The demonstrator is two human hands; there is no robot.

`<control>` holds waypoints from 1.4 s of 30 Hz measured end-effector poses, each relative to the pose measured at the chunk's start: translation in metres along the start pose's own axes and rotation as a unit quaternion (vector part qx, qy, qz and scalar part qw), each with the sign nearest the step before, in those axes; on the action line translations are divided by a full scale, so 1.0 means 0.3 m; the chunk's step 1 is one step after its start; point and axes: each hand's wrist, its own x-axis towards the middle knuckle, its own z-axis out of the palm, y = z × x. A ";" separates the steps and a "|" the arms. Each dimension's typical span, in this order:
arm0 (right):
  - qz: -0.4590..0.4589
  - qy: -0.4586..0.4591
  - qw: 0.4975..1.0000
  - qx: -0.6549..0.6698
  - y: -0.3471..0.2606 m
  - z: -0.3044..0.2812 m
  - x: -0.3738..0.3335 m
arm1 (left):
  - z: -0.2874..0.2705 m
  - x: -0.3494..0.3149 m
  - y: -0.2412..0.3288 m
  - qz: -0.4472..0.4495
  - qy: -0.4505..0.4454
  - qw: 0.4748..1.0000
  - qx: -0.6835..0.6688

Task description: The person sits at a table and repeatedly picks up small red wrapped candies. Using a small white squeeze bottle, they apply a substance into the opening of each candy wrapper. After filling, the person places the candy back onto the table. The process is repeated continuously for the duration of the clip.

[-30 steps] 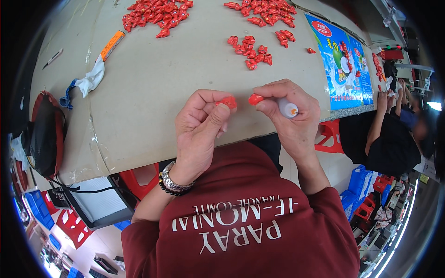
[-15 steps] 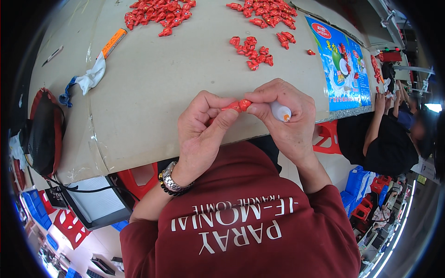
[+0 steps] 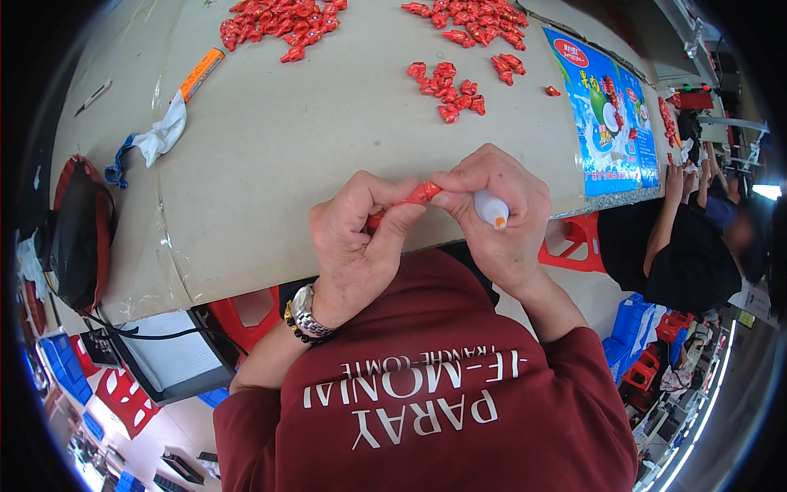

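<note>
Between both hands, over the near edge of the table (image 3: 270,139), is a small glossy red piece (image 3: 424,193) of lumpy shape; its exact kind is unclear. My left hand (image 3: 354,238) pinches its left end between thumb and fingers, with more red showing inside the curled fingers. My right hand (image 3: 512,217) pinches its right end with thumb and forefinger. A white squeeze bottle (image 3: 490,207) with an orange tip is tucked in the same right hand, its tip pointing toward me. Farther off lies a loose cluster of similar red pieces (image 3: 447,92).
Larger heaps of red pieces (image 3: 283,25) (image 3: 479,20) lie at the far side. To the left are an orange-labelled strip (image 3: 202,75), a crumpled white cloth (image 3: 162,135), a slim pen-like tool (image 3: 93,97) and a dark bag (image 3: 80,234). A blue printed sheet (image 3: 602,115) covers the right; other people (image 3: 668,246) sit beyond.
My hands have drawn slightly inward, and their grip on the red piece has shifted, covering more of its left end. The white bottle has tilted a little further toward me.
</note>
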 end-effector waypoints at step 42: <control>-0.122 0.076 0.986 0.082 0.076 -0.045 -0.039 | 0.046 0.068 0.037 0.136 -0.124 0.972 0.147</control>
